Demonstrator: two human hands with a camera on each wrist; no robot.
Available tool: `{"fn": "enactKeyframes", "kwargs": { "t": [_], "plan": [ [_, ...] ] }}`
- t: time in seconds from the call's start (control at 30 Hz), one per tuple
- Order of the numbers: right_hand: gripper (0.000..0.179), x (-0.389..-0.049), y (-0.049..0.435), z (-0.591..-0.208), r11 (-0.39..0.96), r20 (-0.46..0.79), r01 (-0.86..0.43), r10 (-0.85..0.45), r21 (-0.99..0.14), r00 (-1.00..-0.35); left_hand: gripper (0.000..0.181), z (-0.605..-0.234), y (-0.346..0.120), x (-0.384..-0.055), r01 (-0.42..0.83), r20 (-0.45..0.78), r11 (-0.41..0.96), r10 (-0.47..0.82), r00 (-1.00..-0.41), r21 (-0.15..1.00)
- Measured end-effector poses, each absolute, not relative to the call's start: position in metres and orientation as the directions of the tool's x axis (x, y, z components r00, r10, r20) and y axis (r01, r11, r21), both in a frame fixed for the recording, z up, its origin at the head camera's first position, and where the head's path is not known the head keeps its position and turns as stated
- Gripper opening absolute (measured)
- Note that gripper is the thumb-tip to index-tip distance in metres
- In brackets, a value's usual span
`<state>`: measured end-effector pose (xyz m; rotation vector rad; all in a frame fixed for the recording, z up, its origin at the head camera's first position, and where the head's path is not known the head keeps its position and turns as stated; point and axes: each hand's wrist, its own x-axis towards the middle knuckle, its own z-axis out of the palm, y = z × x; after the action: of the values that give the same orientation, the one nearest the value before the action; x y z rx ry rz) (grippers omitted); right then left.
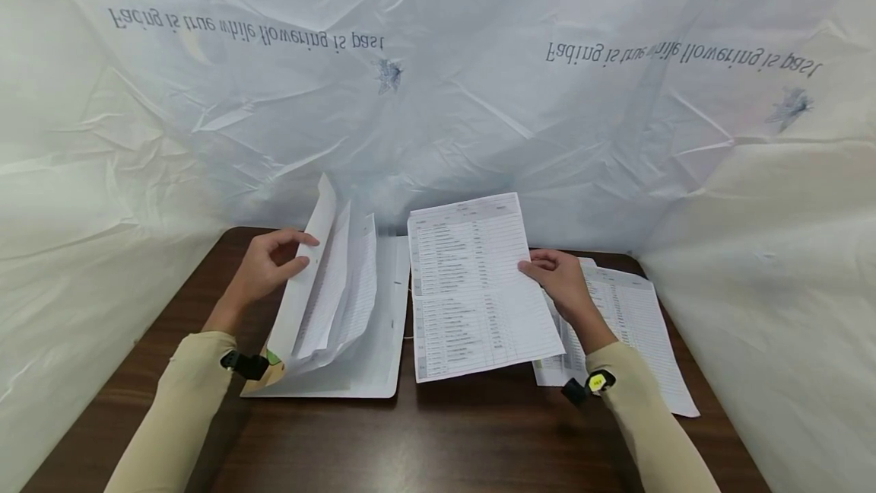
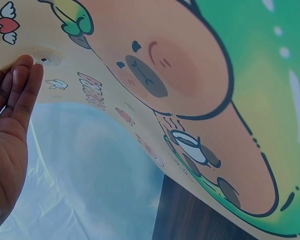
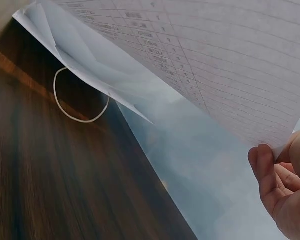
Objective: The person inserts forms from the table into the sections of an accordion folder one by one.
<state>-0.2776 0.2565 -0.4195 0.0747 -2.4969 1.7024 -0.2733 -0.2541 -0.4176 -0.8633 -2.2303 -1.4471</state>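
Observation:
My left hand (image 1: 270, 268) pinches the edge of the raised cover of a paper folder (image 1: 397, 310) on the left of the table. The cover's outer side (image 2: 155, 65) carries a cartoon animal in the left wrist view. Printed sheets (image 1: 352, 303) stand partly fanned inside the folder. My right hand (image 1: 557, 280) pinches a printed sheet (image 1: 472, 295) by its right edge, thumb on the near face. This sheet is tilted up, right of the folder. In the right wrist view, the fingers (image 3: 265, 162) grip the sheet's corner area.
More printed sheets (image 1: 639, 333) lie at the right of the brown wooden table (image 1: 438, 440), partly under my right forearm. A thin white cord loop (image 3: 80, 121) lies beside the folder. Pale plastic sheeting (image 1: 438, 120) encloses the table's back and sides.

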Motion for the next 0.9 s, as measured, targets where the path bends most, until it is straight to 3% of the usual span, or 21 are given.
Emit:
{"fn": "enactKeyframes", "kwargs": {
  "t": [0.9],
  "plan": [
    [0.038,-0.298,0.215,-0.420,0.291,0.076,-0.088,-0.052,-0.953,-0.996,0.025,-0.416,-0.253,-0.271,0.662,0.593,0.284,0.296,-0.749,0.694]
  ]
}}
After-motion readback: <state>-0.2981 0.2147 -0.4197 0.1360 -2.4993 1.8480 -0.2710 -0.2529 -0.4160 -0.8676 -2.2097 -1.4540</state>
